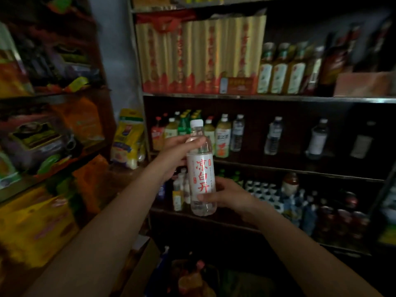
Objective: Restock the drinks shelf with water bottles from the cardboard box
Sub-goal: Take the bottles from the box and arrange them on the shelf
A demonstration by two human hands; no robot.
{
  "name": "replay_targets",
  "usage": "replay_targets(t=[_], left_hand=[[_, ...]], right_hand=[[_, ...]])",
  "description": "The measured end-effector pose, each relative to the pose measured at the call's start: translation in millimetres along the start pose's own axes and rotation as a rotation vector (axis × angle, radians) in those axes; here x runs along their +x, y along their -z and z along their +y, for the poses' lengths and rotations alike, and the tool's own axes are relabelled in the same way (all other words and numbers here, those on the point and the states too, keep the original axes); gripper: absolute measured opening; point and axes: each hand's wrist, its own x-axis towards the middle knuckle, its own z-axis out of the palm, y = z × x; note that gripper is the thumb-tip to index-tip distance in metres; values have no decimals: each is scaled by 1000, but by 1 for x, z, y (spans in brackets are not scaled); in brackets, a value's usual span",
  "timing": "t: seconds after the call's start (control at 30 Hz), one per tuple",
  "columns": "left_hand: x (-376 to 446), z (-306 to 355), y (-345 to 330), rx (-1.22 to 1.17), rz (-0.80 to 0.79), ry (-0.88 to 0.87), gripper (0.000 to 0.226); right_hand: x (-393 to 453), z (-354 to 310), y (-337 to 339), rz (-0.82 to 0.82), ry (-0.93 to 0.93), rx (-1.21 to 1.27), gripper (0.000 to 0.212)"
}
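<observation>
Both hands hold one water bottle (pixel 201 168) upright in front of the drinks shelf (pixel 278 162). The left hand (pixel 177 153) grips its clear shoulder just under the white cap; the right hand (pixel 227 195) grips its lower part, thumb across the front. Beyond the hands, other bottles (pixel 222 136) stand on the shelf. A cardboard box (pixel 139 273) sits below the forearms.

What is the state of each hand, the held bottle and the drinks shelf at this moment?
Left hand: grips the upper part of the water bottle.
Right hand: grips the lower part of the water bottle.
Water bottle: upright, white cap on, held in front of the shelves.
Drinks shelf: partly stocked, bottles crowded at its left, three spaced bottles and gaps to the right.
</observation>
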Motion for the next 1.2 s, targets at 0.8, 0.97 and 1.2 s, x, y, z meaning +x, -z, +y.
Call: replay_targets(t=[0.8, 0.97, 1.2], left_hand=[[248, -33, -315, -105, -759, -37, 26], [287, -39, -367, 10, -851, -106, 24], [327, -70, -449, 59, -875, -131, 35]], right_hand=[[17, 78, 306, 933, -41, -143, 60], [18, 91, 354, 1037, -60, -171, 56], [24, 129, 433, 1081, -157, -226, 54]])
